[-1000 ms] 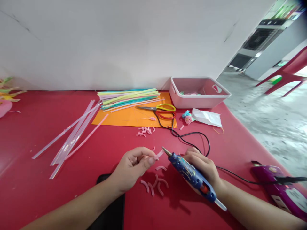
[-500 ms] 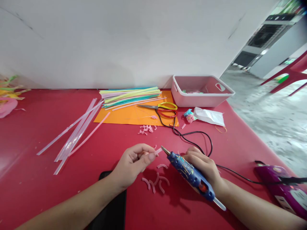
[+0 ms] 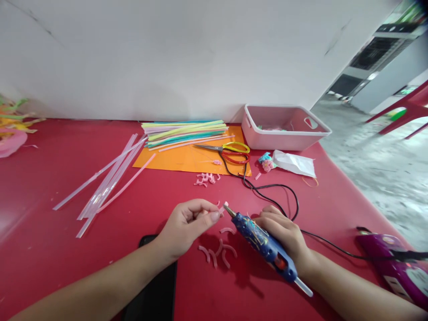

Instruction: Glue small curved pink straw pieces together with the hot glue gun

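Observation:
Between thumb and forefinger, my left hand pinches a short piece of pink pipe cleaner. My right hand is wrapped round a blue glue gun, whose metal nozzle points up and left, at the end of the pink piece. A clear glue stick sticks out of the gun's rear. On the red table below the hands lie several curved pink pieces. Farther back is a small heap of bent pink pieces.
Coloured pipe cleaners and scissors rest on orange paper. Clear glue sticks lie left. A pink basket stands back right. The black cord runs toward a purple power strip. A dark phone lies under my left forearm.
The nozzle now sits at the end of the pink piece, where a whitish blob shows. Both hands have stayed nearly in place, and the view has shifted slightly.

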{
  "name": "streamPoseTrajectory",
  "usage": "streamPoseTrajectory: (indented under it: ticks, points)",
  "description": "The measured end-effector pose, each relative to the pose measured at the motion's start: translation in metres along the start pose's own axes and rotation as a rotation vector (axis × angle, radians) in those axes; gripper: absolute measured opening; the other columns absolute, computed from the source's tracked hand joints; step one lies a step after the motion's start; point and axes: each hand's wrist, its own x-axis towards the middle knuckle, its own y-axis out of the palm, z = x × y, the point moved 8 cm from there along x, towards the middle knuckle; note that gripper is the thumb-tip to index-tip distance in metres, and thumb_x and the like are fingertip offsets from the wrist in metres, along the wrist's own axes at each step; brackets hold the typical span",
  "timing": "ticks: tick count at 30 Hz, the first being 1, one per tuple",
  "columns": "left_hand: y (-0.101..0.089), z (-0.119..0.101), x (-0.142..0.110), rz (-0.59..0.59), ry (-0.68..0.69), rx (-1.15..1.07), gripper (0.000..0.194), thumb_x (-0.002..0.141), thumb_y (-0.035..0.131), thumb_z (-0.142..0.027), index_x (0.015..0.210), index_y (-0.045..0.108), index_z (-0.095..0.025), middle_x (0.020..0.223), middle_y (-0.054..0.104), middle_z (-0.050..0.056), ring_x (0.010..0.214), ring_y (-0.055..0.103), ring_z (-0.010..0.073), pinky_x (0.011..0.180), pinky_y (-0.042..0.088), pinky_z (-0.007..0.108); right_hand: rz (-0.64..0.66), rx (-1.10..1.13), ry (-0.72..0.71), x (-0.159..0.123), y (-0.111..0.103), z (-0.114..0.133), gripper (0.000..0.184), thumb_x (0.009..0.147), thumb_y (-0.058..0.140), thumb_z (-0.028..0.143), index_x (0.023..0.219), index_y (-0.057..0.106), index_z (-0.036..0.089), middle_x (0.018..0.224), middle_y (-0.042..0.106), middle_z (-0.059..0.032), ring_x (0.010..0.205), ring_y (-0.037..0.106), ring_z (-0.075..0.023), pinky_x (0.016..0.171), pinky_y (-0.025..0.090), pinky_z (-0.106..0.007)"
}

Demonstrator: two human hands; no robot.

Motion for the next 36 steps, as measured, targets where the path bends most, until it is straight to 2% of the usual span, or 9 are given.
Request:
streamPoseTrajectory:
  ticks: [6, 13, 17, 22, 27, 32, 36]
  points:
    - [0.0, 0.002, 0.0, 0.031, 0.006, 0.056, 0.026, 0.081, 0.078, -0.039, 0.078, 0.072, -0.015, 0.049, 0.037, -0.01, 0.045, 0.025, 0.0045, 0.044, 0.017, 0.021, 0.044, -0.022, -0.031, 0.007, 0.001, 0.007, 0.04, 0.103, 0.037, 0.048, 0.101, 0.063, 0.018, 0.068, 0.059, -0.0032, 0.058, 0.051, -0.017, 0.063, 0.041, -0.035]
    - [-0.001, 0.003, 0.0, 0.031, -0.005, 0.09, 0.025, 0.08, 0.077, -0.039, 0.079, 0.072, -0.014, 0.049, 0.035, -0.01, 0.046, 0.024, 0.0048, 0.044, 0.015, 0.021, 0.044, -0.013, -0.036, 0.003, 0.005, 0.005, 0.034, 0.102, 0.042, 0.045, 0.103, 0.062, 0.019, 0.068, 0.057, -0.0022, 0.059, 0.051, -0.018, 0.065, 0.041, -0.036]
    - [-0.001, 0.001, 0.0, 0.009, -0.009, 0.081, 0.028, 0.078, 0.079, -0.041, 0.077, 0.072, -0.014, 0.049, 0.037, -0.01, 0.046, 0.025, 0.0049, 0.044, 0.016, 0.021, 0.004, -0.01, -0.024, 0.001, -0.001, 0.003, 0.024, 0.099, 0.047, 0.039, 0.103, 0.06, 0.019, 0.071, 0.058, -0.0034, 0.061, 0.051, -0.0189, 0.066, 0.042, -0.037]
    - [-0.002, 0.0, 0.0, -0.002, 0.016, 0.057, 0.031, 0.078, 0.081, -0.045, 0.079, 0.072, -0.015, 0.049, 0.042, -0.009, 0.045, 0.029, 0.005, 0.044, 0.018, 0.021, -0.086, -0.074, 0.053, 0.0, -0.01, -0.002, 0.005, 0.093, 0.055, 0.02, 0.097, 0.056, 0.023, 0.07, 0.056, 0.0, 0.063, 0.051, -0.0174, 0.064, 0.045, -0.032]
    - [-0.003, 0.001, 0.001, 0.003, 0.022, -0.008, 0.04, 0.076, 0.082, -0.054, 0.083, 0.071, -0.016, 0.054, 0.049, -0.008, 0.046, 0.031, 0.0047, 0.044, 0.021, 0.021, -0.091, -0.099, 0.071, 0.004, -0.009, -0.001, 0.009, 0.089, 0.057, 0.016, 0.095, 0.057, 0.023, 0.067, 0.058, 0.0007, 0.059, 0.053, -0.0167, 0.06, 0.046, -0.031]
    - [-0.001, 0.002, 0.001, 0.018, 0.013, 0.018, 0.041, 0.077, 0.08, -0.055, 0.084, 0.072, -0.016, 0.053, 0.043, -0.009, 0.046, 0.03, 0.0051, 0.044, 0.019, 0.021, -0.082, -0.095, 0.047, 0.008, -0.01, 0.002, 0.011, 0.087, 0.058, 0.015, 0.095, 0.06, 0.023, 0.066, 0.06, 0.001, 0.057, 0.054, -0.016, 0.06, 0.046, -0.03]
    - [-0.002, 0.002, 0.001, 0.02, 0.009, 0.043, 0.039, 0.078, 0.08, -0.054, 0.085, 0.072, -0.016, 0.055, 0.042, -0.008, 0.047, 0.03, 0.0053, 0.044, 0.018, 0.022, -0.053, -0.122, 0.03, 0.01, -0.01, 0.004, 0.009, 0.092, 0.055, 0.021, 0.099, 0.061, 0.022, 0.066, 0.06, -0.0002, 0.057, 0.054, -0.0169, 0.06, 0.046, -0.031]
